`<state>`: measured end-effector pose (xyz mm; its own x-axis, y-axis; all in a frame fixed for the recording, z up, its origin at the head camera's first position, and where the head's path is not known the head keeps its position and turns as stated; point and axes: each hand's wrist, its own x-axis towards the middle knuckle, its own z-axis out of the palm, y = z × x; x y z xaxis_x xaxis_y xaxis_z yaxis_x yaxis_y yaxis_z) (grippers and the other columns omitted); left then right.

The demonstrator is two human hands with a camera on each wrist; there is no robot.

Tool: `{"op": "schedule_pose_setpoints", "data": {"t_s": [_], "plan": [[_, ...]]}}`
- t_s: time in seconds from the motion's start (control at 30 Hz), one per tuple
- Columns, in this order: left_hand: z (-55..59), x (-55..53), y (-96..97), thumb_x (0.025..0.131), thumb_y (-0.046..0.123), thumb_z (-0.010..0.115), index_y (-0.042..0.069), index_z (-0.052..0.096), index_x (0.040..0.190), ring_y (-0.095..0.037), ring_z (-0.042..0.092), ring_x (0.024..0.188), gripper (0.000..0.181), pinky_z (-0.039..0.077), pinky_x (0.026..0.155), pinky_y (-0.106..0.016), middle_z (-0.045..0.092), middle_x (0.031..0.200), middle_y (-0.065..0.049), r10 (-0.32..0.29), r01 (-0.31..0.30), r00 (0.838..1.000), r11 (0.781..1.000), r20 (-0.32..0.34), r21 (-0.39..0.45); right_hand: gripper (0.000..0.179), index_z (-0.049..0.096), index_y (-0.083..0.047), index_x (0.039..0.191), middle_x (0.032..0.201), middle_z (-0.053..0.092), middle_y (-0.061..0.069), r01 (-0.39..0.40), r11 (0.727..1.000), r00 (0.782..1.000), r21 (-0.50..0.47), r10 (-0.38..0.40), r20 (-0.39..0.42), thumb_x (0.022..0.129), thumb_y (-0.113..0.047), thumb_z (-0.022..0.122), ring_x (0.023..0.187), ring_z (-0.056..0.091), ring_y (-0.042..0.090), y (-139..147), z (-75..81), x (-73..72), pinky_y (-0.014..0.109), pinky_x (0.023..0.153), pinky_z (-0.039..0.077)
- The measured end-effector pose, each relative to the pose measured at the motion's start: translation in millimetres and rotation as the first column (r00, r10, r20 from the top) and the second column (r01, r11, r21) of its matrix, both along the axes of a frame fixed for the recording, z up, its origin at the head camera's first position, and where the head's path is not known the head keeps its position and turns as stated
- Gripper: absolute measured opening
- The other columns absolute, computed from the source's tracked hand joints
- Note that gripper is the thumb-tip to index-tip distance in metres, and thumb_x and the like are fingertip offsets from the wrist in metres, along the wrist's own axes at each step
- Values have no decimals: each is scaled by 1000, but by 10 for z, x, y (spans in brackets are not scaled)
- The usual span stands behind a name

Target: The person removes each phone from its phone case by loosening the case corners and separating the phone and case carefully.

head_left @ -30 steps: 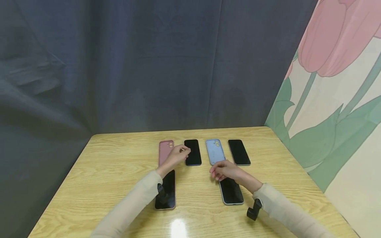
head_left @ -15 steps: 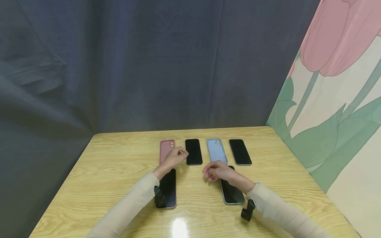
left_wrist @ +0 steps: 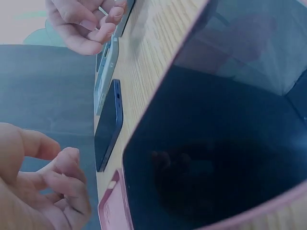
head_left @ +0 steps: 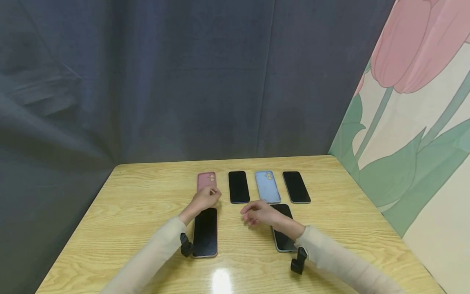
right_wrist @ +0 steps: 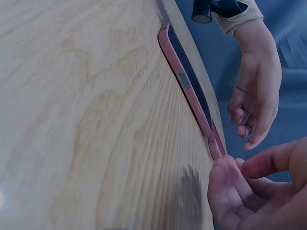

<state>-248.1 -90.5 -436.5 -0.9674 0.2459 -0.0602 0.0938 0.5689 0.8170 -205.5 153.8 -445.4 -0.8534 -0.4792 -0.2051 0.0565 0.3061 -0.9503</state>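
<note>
- While the left hand [head_left: 205, 199] hovers over the near end of the pink case [head_left: 206, 179], its fingers bend loosely around nothing, thumb and fingertips close together.
- The right hand [head_left: 258, 213] hangs above the table [head_left: 128, 220] with its fingers relaxed and slightly bent, also gripping nothing; its wrist crosses above the pale-rimmed phone [head_left: 283, 239].
- The pink-rimmed phone [head_left: 205, 237] lies screen up just nearer the person than the pink case, partly beneath the left forearm; in the right wrist view a greenish button shows on its side.
- Along the far part of the table, the pink case, the blue-edged phone [head_left: 238, 187], the light blue case [head_left: 267, 187] and the dark phone [head_left: 296, 187] lie in a row, apart from one another.
- The pale-rimmed phone is just nearer the person than the light blue case; whether those two touch I cannot tell.
- Both sleeves are cream, each with a black device at the cuff.
- Behind the table hangs a dark blue curtain [head_left: 205, 81], with a tulip-patterned wall [head_left: 400, 53] beside it.
</note>
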Motion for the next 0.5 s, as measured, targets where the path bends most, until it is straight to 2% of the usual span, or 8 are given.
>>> {"op": "schedule_pose_setpoints", "data": {"t_s": [0.13, 0.27, 0.5], "plan": [[2, 41, -86, 96, 15, 57, 2, 63, 102, -20, 60, 74, 15, 52, 64, -30, 62, 85, -6, 24, -23, 999, 999, 26, -32, 25, 56, 17, 117, 99, 64, 26, -25, 1000, 1000, -18, 25, -8, 98, 1, 52, 82, 66, 29, -79, -28, -4, 35, 71, 57], [19, 71, -150, 94, 15, 61, 4, 62, 97, -18, 57, 67, 11, 46, 57, -28, 61, 80, -6, 52, -48, 998, 994, 34, -101, 27, 53, 19, 119, 99, 63, 27, -41, 998, 999, -47, 41, -1, 98, 2, 50, 84, 66, 33, -146, -52, -14, 39, 75, 58], [15, 115, -260, 97, 15, 57, 4, 56, 97, -19, 56, 60, 11, 52, 55, -31, 59, 77, -9, 81, -72, 994, 990, 74, -118, 30, 48, 21, 123, 104, 60, 28, -36, 998, 999, -47, 37, 21, 98, 4, 47, 88, 66, 33, -257, -54, -18, 43, 80, 58]]}}
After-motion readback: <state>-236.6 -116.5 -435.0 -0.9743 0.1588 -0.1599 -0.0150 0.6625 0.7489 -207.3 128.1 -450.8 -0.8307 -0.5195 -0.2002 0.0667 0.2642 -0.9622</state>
